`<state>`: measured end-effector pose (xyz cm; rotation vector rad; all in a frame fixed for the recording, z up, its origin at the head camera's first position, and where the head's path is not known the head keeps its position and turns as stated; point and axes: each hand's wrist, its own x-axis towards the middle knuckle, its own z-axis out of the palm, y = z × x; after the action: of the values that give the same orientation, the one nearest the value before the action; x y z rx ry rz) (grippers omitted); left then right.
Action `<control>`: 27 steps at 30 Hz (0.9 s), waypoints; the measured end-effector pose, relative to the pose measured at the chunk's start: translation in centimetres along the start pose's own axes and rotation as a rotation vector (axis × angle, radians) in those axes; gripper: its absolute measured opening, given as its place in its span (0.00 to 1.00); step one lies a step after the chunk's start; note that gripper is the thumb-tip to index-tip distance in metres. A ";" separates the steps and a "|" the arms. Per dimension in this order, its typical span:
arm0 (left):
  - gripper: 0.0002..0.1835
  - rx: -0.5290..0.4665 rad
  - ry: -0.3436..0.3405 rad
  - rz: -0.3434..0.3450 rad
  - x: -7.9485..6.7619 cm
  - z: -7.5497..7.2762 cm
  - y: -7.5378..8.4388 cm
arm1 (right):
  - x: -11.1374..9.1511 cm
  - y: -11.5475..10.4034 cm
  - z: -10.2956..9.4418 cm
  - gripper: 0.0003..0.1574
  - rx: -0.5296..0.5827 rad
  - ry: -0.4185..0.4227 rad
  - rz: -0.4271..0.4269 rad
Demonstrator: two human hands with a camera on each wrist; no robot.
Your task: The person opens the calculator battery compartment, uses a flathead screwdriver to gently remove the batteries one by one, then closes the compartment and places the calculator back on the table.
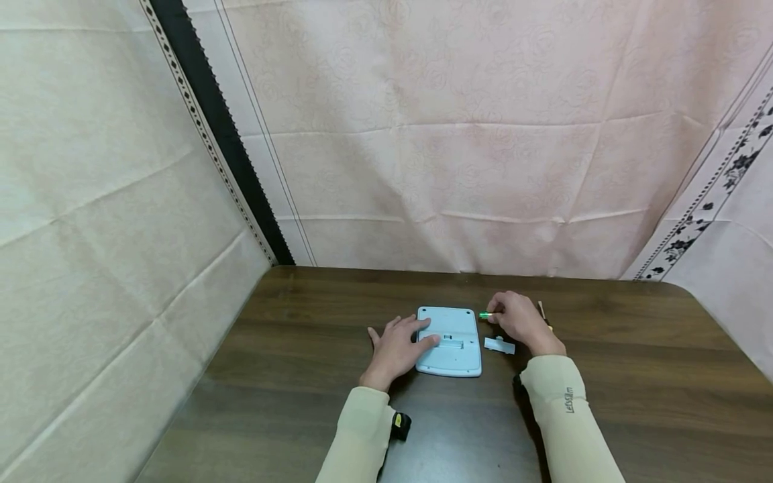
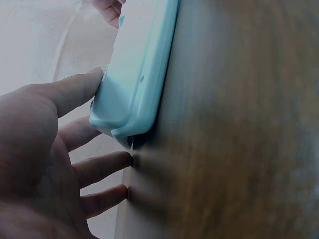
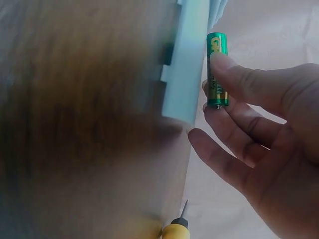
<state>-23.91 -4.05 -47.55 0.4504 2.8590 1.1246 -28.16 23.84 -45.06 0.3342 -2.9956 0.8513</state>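
Observation:
A light blue plastic device [image 1: 449, 362] lies on the wooden table with its back up, a small recess in the middle of it. The left hand [image 1: 394, 352] rests at its left edge, thumb and index finger straight on the back, the other fingers spread toward the table. To the right of the device, the right hand [image 1: 521, 320] pinches a green battery [image 3: 216, 93] between thumb and fingers, close to the device's upper right edge. Below that hand lies a small light blue battery cover [image 1: 499, 345].
A screwdriver with a yellow handle [image 3: 176, 232] lies just beyond the right hand, partly hidden by it in the head view. Pale patterned cloth [image 1: 435, 168] hangs behind the table [image 1: 290, 409] and along its left and right sides.

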 end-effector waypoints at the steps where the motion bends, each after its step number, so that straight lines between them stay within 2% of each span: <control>1: 0.29 0.000 0.000 0.000 0.0 0.0 0.0 | 0.0 0.1 0.0 0.03 -0.002 -0.003 0.002; 27: 0.29 0.000 -0.004 0.011 0.0 -0.2 0.1 | -0.3 0.7 0.1 0.03 0.006 -0.019 -0.004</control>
<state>-23.87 -4.12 -47.32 0.4684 2.8564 1.1239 -28.03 24.39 -45.56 0.3501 -3.0094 0.8619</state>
